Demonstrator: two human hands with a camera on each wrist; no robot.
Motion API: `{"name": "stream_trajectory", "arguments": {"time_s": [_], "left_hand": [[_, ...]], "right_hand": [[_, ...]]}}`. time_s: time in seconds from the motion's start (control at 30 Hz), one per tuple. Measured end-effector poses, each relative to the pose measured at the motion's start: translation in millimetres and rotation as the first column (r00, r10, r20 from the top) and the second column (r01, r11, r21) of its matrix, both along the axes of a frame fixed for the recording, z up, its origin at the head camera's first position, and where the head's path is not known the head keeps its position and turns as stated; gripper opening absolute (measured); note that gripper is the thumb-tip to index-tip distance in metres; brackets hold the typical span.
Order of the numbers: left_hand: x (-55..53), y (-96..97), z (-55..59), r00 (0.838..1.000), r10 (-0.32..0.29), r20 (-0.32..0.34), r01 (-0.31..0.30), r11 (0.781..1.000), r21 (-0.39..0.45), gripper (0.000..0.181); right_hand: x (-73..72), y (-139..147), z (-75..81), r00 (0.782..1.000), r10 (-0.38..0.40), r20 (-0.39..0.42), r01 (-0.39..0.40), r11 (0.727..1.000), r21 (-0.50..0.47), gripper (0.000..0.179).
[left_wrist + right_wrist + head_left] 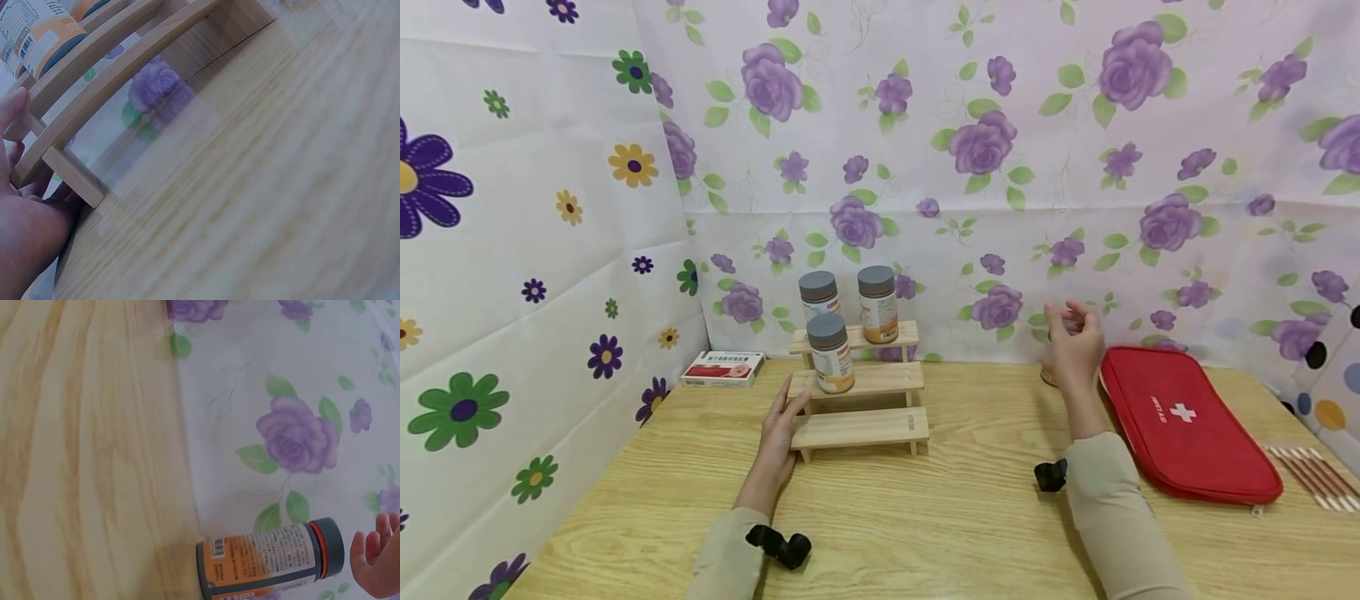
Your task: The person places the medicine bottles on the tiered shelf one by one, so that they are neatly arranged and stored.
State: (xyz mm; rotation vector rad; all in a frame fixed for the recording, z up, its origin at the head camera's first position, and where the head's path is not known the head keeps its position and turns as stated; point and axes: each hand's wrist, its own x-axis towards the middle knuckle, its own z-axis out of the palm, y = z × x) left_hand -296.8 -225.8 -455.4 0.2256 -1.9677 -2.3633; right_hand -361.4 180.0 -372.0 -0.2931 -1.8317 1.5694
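My left hand (778,429) holds the left end of a three-step wooden rack (857,429); in the left wrist view its thumb (12,106) lies against a step while the other fingers are partly hidden. Two grey-lidded pill bottles, a left one (818,292) and a right one (878,308), stand on the top step. Another pill bottle (831,358) is on the middle step. At the back of the table, my right hand (1077,342) hovers with bent fingers by a fourth such bottle (262,559), upright and mostly hidden in the head view. A small gap separates fingers and lid.
A red first aid pouch (1191,425) lies just right of my right forearm, with a pack of cotton swabs (1317,477) beyond it. Left of the rack is a small red-and-white box (724,369). Flowered cloth walls (925,167) bound the wooden table (970,508).
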Motion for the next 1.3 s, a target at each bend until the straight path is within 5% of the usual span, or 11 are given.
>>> {"name": "stream_trajectory", "arguments": {"time_s": [0.2, 0.73, 1.3], "left_hand": [[-0.1, 1.2, -0.8, 1.0, 0.004, -0.007, -0.004, 1.0, -0.002, 0.073], [-0.1, -0.4, -1.2, 1.0, 0.015, -0.011, -0.015, 1.0, -0.01, 0.073], [1.7, 1.1, 0.7, 1.0, 0.01, -0.014, -0.01, 1.0, 0.008, 0.073]], "right_hand": [[-2.2, 11, -7.1, 1.0, -0.027, 0.008, 0.028, 0.999, -0.035, 0.052], [-9.2, 25, -23.7, 0.975, 0.186, 0.123, -0.173, 0.978, -0.113, 0.079], [-7.5, 28, -30.5, 0.952, 0.217, 0.217, -0.179, 0.967, -0.182, 0.065]]}}
